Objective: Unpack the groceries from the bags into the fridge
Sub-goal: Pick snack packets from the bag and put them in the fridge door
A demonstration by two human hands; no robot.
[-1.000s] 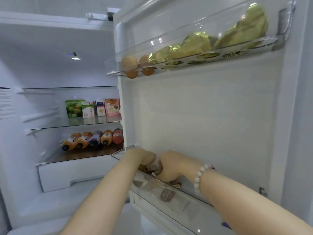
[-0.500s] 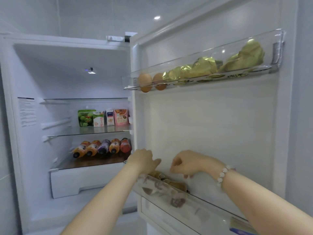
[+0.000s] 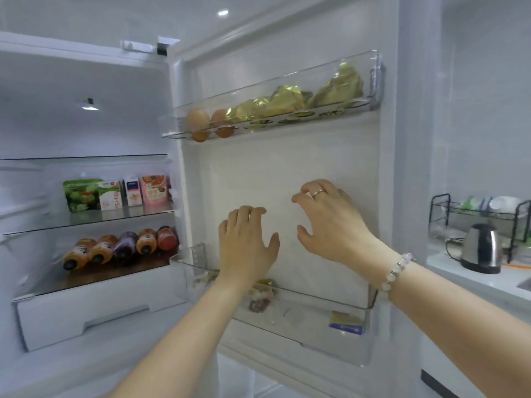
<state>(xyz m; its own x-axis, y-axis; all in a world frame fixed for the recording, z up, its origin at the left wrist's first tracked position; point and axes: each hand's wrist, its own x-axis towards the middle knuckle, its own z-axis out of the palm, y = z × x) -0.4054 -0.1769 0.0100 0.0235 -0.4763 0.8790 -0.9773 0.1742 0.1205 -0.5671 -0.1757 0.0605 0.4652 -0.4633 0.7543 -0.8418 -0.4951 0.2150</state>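
Note:
The fridge stands open with its door (image 3: 287, 173) swung to the right. My left hand (image 3: 247, 245) and my right hand (image 3: 327, 222) hover empty in front of the door's inner panel, fingers relaxed, above the lower door bin (image 3: 330, 320). That clear bin holds small wrapped packets (image 3: 260, 294) at its left and a yellow-blue pack (image 3: 346, 323) at its right. The upper door rack (image 3: 356, 104) carries two brown eggs (image 3: 198, 123) and several gold foil packets (image 3: 287, 103).
Inside, a glass shelf (image 3: 86, 218) bears several food pouches and cartons (image 3: 115, 193). Below lie several drink bottles (image 3: 120, 247) above a white drawer (image 3: 86, 314). On the right counter stand a steel kettle (image 3: 481, 248) and a black dish rack (image 3: 477, 216).
Both hands have risen out of the lower door bin, leaving the packets there, and their fingers have opened. The camera has pulled back and turned right, showing the counter.

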